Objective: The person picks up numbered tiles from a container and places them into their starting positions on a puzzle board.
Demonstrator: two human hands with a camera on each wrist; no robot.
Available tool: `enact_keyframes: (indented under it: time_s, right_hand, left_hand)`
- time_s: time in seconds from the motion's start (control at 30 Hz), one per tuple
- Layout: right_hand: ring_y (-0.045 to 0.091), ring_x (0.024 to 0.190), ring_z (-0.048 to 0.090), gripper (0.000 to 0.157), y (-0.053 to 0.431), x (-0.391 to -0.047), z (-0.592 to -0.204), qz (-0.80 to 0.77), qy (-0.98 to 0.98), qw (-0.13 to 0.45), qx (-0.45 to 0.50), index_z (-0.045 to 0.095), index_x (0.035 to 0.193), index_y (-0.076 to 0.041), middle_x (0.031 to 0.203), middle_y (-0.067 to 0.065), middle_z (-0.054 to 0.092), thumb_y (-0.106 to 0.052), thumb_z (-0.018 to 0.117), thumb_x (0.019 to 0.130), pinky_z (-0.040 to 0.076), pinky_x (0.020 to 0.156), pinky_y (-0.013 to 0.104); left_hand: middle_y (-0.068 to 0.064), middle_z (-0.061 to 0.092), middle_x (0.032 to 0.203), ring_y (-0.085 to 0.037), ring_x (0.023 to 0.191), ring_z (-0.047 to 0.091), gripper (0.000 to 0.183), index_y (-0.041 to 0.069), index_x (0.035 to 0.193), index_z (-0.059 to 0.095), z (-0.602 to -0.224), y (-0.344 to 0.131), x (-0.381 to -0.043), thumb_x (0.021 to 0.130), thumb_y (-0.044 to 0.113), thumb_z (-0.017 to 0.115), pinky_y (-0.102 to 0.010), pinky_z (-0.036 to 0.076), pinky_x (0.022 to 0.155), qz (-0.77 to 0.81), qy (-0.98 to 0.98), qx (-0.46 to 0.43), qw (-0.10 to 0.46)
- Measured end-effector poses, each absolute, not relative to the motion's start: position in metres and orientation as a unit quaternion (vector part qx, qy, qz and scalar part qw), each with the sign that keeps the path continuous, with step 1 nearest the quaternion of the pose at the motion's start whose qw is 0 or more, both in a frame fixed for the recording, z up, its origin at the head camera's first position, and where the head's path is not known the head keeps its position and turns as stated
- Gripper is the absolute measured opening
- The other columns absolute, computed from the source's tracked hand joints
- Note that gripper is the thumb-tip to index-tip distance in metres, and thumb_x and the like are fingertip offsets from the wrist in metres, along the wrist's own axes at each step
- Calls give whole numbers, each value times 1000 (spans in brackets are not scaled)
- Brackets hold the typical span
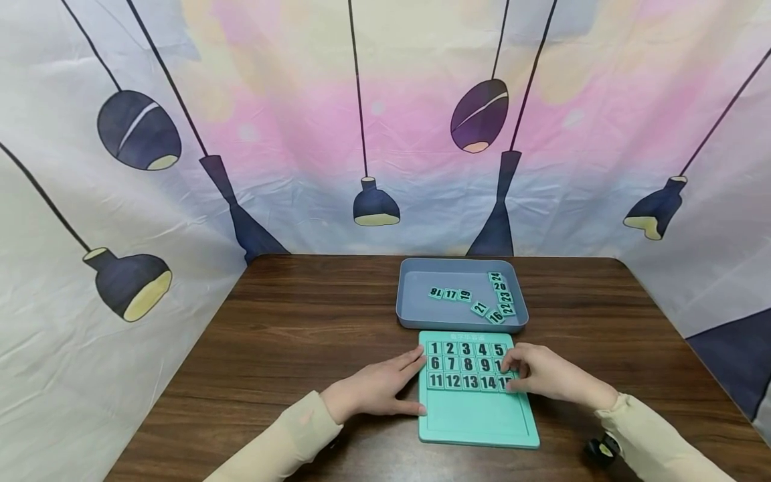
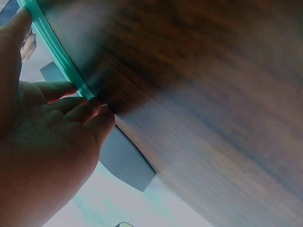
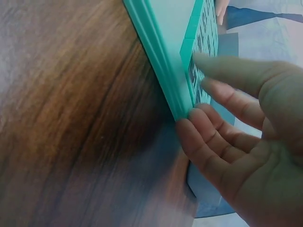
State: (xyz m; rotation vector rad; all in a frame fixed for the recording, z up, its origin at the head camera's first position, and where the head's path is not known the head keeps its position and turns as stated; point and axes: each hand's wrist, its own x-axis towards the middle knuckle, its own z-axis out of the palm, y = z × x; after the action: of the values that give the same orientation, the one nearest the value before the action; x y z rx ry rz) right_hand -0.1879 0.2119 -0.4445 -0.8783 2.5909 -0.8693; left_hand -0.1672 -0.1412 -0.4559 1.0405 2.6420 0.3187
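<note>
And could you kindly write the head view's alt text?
A person's left hand touches the left edge of a green board with three rows of number tiles while their right hand touches the rows' right end. Behind the board, a tray holds loose tiles.

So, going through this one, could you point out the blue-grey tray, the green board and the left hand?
Blue-grey tray (image 1: 442,313): head view, bare floor near its front.
Green board (image 1: 476,418): head view, bare lower part.
Left hand (image 1: 379,387): head view, back of the hand.

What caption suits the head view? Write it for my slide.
Left hand touching the green board, right hand at tile 15, more tiles in the tray beyond.
</note>
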Motion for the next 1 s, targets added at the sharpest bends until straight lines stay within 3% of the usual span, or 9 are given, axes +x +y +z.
enact_keyframes:
  time_s: [0.4, 0.6, 0.8, 1.0]
  right_hand:
    - [10, 75, 47, 32, 211, -189, -441, -279, 897, 134, -314, 68, 106, -15, 98, -5, 54, -25, 86, 81, 43, 64, 27]
    - [7, 74, 48, 27, 215, -197, -433, -277, 897, 106, -327, 70, 107, -17, 92, -6, 55, -33, 80, 88, 44, 63, 26]
    - [9, 80, 57, 17, 213, -229, -404, -293, 906, 44, -302, 73, 107, -12, 94, -7, 64, -25, 72, 96, 50, 66, 29]
    - [17, 90, 62, 23, 199, -277, -368, -291, 916, 34, -275, 73, 117, -11, 106, 0, 69, -25, 67, 100, 53, 75, 38]
  left_hand:
    - [-5, 16, 168, -19, 150, 26, 91, 12, 162, 24, -454, -142, -168, 95, 66, 54, -36, 37, 113, 117, 916, 356, 142]
    - [-5, 16, 168, -18, 150, 26, 91, 12, 162, 24, -453, -142, -168, 95, 66, 54, -36, 36, 113, 114, 917, 356, 143]
    - [-6, 16, 168, -19, 150, 26, 91, 12, 162, 23, -453, -141, -168, 95, 66, 54, -36, 37, 113, 114, 916, 357, 143]
    - [-6, 17, 168, -18, 150, 26, 91, 12, 162, 24, -455, -141, -167, 95, 66, 54, -35, 36, 113, 115, 915, 359, 144]
